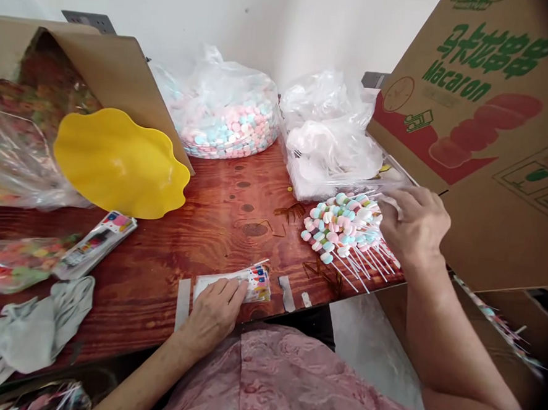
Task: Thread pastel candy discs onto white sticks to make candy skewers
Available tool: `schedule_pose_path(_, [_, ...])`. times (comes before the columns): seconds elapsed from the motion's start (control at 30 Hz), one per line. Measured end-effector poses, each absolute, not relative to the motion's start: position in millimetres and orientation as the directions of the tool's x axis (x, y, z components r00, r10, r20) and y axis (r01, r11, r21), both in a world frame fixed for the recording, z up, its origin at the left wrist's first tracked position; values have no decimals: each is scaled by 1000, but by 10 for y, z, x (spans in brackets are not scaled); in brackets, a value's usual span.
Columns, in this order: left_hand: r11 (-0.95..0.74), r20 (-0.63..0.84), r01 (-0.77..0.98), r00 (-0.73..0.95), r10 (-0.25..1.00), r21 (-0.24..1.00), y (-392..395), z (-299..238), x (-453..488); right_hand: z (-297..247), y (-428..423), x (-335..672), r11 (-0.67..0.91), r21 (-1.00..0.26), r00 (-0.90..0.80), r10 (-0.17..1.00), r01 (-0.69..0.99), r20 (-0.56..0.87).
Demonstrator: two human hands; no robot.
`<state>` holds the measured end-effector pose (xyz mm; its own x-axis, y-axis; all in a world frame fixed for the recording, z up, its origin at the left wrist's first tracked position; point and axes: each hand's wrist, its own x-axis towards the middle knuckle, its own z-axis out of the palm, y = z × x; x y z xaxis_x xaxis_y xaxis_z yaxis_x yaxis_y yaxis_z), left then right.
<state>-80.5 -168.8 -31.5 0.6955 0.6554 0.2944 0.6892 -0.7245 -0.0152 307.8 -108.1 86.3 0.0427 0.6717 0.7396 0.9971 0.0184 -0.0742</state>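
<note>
My left hand [219, 307] lies flat, fingers out, on a stack of clear printed packets [260, 283] near the table's front edge. Up at the right, my right hand [414, 223] is closed, its fingers curled down. Something whitish and translucent shows at its fingertips, too blurred to name. Just left of that hand is a pile of pastel candy sticks [340, 224], pink, blue, white and green pieces on white sticks. Their stick ends point toward the front right. Brown twist ties [323, 276] lie by the pile, and more sit behind it.
A yellow wavy-edged dish [123, 162] leans on an open carton at left. Grey gloves [39, 327] and another packet stack [97, 244] lie below. Behind are a bag of pastel candies [232, 122] and a tray of plastic bags [333, 147]. A tall Macaron carton [482, 137] stands right.
</note>
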Motion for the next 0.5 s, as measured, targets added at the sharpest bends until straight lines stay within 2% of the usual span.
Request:
schedule_pose_path(0.1, [-700, 280, 714, 672, 686, 0, -1704, -300, -766, 1052, -920, 3169, -3, -13, 11, 795, 1000, 607])
schedule_pose_path(0.17, [-684, 302, 730, 649, 698, 13, -1706, -295, -762, 1086, -937, 3220, -58, 6, 45, 834, 998, 550])
schedule_pose_path(0.3, [-689, 362, 723, 633, 685, 39, -1719, -305, -805, 961, -1186, 3323, -182, 7, 147, 814, 983, 562])
schedule_pose_path(0.4, [-692, 348, 717, 630, 694, 83, -1751, -296, -823, 803, -1339, 3339, -183, -13, 156, 795, 983, 587])
schedule_pose_path(0.5, [-663, 332, 740, 601, 727, 111, -1781, -270, -804, 682, -1325, 3317, -217, -66, 222, 850, 974, 478])
